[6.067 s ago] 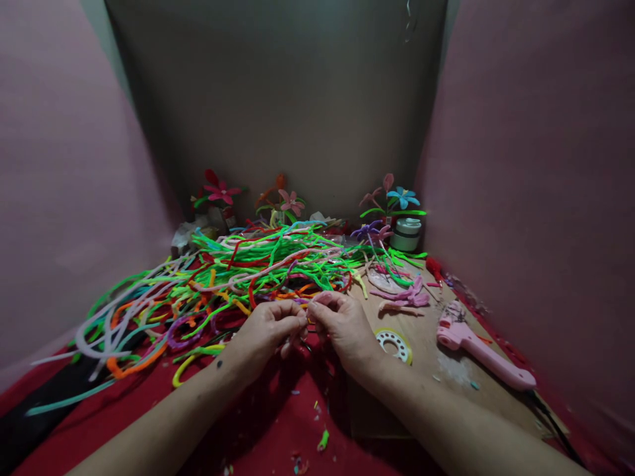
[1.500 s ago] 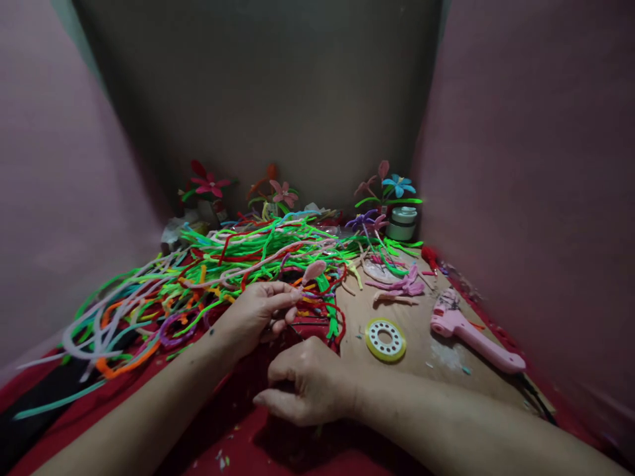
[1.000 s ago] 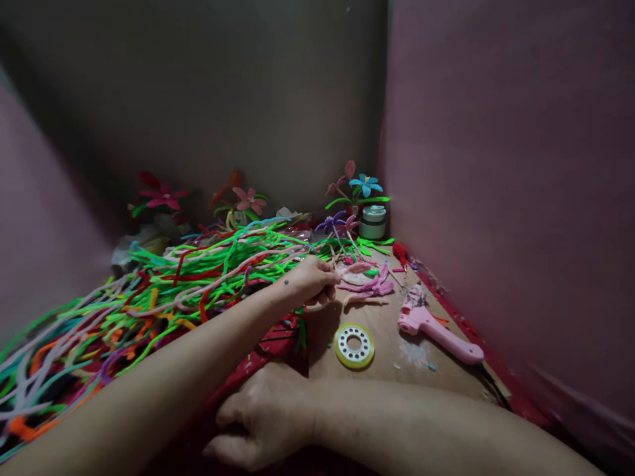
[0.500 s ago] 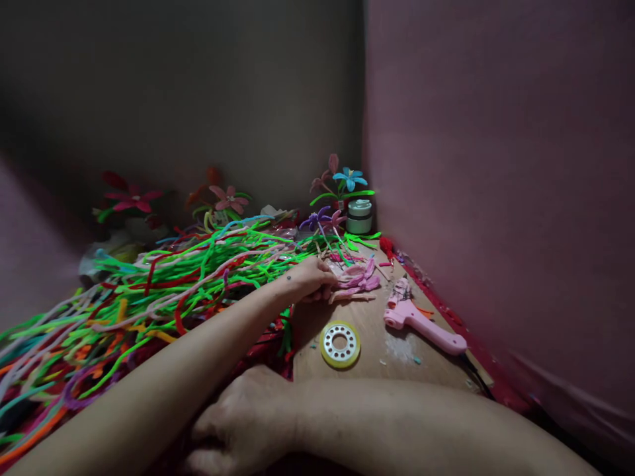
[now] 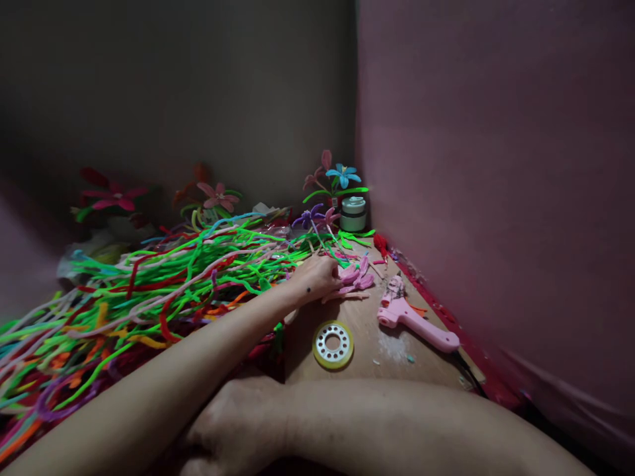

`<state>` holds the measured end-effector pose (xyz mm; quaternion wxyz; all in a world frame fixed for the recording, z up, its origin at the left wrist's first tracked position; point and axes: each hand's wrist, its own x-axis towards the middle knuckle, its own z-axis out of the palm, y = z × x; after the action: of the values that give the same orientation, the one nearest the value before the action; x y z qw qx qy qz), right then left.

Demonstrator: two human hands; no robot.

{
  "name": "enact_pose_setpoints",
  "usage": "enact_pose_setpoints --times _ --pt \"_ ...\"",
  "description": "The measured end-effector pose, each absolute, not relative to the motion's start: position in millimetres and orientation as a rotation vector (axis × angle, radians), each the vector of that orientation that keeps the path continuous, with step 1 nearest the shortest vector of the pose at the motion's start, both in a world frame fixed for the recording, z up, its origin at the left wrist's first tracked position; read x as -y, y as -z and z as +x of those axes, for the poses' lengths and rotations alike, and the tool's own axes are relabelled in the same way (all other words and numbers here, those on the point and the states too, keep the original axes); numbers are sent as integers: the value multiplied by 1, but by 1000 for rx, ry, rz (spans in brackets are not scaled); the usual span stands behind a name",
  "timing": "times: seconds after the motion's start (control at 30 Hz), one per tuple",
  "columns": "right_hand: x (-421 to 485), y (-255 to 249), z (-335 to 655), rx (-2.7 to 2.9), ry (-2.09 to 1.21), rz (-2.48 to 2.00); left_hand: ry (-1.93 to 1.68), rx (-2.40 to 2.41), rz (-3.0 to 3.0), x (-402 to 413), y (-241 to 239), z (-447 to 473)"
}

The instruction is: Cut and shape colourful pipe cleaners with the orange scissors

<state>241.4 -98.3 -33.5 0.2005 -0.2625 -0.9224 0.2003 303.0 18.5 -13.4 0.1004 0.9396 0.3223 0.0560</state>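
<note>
My left hand (image 5: 318, 276) reaches out over the board, its fingers curled together at the near end of some pink pipe-cleaner petals (image 5: 358, 277). The fingertips are hidden, so what they hold does not show. Low in the view, my right hand (image 5: 231, 420) is closed in a loose fist beneath my left forearm; its fingertips and anything in them are out of sight. A roll of yellowish tape (image 5: 333, 344) with a white core lies flat on the wooden board (image 5: 317, 377) below my left hand. To its right rests a pink glue gun (image 5: 417, 320).
A large heap of colourful pipe cleaners (image 5: 198, 264) spreads across the left. Finished pipe-cleaner flowers, one of them blue (image 5: 343, 175), stand at the back beside a pale lidded jar (image 5: 353, 213). A pink wall (image 5: 496, 165) bounds the right side; the glue gun's black cord (image 5: 470, 375) trails off.
My left hand has lifted and turned slightly, its fingers now more bunched at the pink petals. My right hand stays low. The whole view has shifted slightly, so things appear further left.
</note>
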Motion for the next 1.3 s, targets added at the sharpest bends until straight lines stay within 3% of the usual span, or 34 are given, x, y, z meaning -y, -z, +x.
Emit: enact_pose_setpoints --times 0.67,0.8,0.97,1.1,1.2,1.3 --pt "104 40 239 2537 -512 -774 -259 -932 3051 8 -2 273" --pt "106 38 238 2543 -569 -881 -515 -1014 2869 9 -34 238" --pt "106 44 237 2473 -408 -838 -821 -1127 2305 5 -87 165" --pt "108 46 237 2470 -402 -863 -612 -1285 2522 -8 -82 111" --pt "109 44 237 2490 -400 -885 -321 -1384 3024 -18 -54 83" --pt "109 42 237 2498 -404 -884 -54 -1548 3133 -27 -25 68"
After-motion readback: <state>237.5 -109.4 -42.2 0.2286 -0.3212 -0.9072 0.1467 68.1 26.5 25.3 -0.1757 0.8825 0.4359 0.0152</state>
